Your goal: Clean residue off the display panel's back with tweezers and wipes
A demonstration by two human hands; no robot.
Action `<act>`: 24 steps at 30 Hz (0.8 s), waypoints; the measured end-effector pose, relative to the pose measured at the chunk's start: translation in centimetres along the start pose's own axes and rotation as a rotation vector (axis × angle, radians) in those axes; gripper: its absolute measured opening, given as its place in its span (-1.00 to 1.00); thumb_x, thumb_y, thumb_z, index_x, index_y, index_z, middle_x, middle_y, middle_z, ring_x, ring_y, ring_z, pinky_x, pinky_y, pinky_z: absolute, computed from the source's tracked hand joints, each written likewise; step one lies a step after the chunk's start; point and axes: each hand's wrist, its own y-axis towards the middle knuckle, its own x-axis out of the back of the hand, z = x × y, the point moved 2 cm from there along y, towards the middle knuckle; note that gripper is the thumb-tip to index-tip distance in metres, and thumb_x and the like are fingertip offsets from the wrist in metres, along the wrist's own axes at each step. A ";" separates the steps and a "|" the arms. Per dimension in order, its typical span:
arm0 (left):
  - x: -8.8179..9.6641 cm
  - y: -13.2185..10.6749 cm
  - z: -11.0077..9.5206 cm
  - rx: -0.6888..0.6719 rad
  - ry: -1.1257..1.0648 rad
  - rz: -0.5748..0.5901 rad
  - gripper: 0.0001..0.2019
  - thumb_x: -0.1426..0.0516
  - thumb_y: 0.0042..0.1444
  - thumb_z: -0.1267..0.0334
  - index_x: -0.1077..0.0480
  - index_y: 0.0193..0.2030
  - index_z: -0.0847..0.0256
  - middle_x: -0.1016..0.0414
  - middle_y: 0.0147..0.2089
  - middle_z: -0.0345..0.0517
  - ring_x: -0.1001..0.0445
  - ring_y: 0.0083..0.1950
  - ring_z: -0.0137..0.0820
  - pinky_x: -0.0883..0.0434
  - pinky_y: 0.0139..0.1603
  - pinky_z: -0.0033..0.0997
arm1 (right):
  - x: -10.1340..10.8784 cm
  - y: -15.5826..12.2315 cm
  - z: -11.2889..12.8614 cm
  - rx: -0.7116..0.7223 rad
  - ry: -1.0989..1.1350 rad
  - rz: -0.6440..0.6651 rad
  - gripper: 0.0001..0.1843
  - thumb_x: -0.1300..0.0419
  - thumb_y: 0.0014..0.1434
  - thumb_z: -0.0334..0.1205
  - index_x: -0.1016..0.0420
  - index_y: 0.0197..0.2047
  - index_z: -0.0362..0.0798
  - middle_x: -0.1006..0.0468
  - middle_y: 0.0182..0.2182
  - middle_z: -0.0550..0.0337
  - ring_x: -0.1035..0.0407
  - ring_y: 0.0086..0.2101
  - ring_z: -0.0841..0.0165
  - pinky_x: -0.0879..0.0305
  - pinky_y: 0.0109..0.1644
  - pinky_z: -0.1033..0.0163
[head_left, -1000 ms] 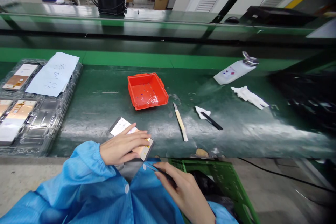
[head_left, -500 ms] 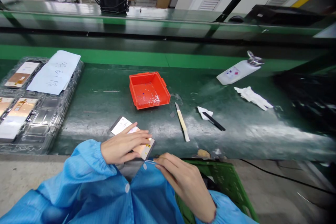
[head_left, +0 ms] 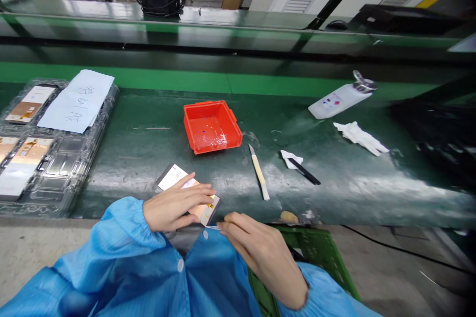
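My left hand (head_left: 174, 205) lies flat with its fingers stretched out over a small phone-like panel (head_left: 172, 177) at the near edge of the green belt (head_left: 148, 143), pressing it down. Right beside the panel's near corner, my right hand (head_left: 256, 250) is pinched shut on a thin tool, tweezers by the look of it (head_left: 212, 227), whose tip touches that corner. Both arms wear blue sleeves.
A red bin (head_left: 211, 125) sits behind the panel. A light-handled knife (head_left: 259, 173), a black pen on a white scrap (head_left: 300, 168), a crumpled wipe (head_left: 360, 137) and a white bottle (head_left: 340, 100) lie to the right. Clear trays of panels (head_left: 40, 158) with a paper note (head_left: 76, 101) stand left. A green crate (head_left: 320, 252) is below the belt's edge.
My right hand rose from the green crate toward the panel and brought the thin tool's tip to its near corner. My left hand stayed on the panel.
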 end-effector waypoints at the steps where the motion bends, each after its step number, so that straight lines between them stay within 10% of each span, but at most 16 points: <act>1: 0.0 0.0 0.0 0.001 0.000 0.002 -0.53 0.00 0.30 0.31 -0.03 0.32 0.19 -0.18 0.35 0.03 -0.04 0.42 -0.27 0.23 0.44 0.02 | 0.0 0.0 0.1 0.015 -0.025 -0.007 -0.65 0.13 0.41 -0.29 -0.49 -0.21 -0.01 -0.50 -0.34 0.15 -0.41 -0.36 0.40 -0.29 -0.31 0.36; 17: 0.0 0.0 0.0 -0.014 0.018 -0.013 -0.55 -0.01 0.29 0.30 -0.05 0.30 0.18 -0.20 0.34 0.05 -0.07 0.41 -0.27 0.22 0.43 0.03 | -1.2 -0.4 0.0 -0.340 0.352 0.096 -0.74 0.00 0.34 -0.19 -0.42 -0.35 0.00 -0.52 -0.40 0.22 -0.42 -0.40 0.36 -0.28 -0.34 0.33; 24: 0.0 0.1 -0.3 -0.039 0.113 0.023 -0.72 -0.02 0.27 0.36 -0.36 0.09 0.08 -0.14 0.36 0.01 -0.08 0.40 -0.20 0.21 0.42 0.10 | -2.3 -0.9 -0.3 -0.567 0.636 0.200 -0.72 -0.04 0.31 -0.07 -0.42 -0.35 -0.02 -0.50 -0.54 0.31 -0.26 -0.70 0.49 -0.18 -0.58 0.38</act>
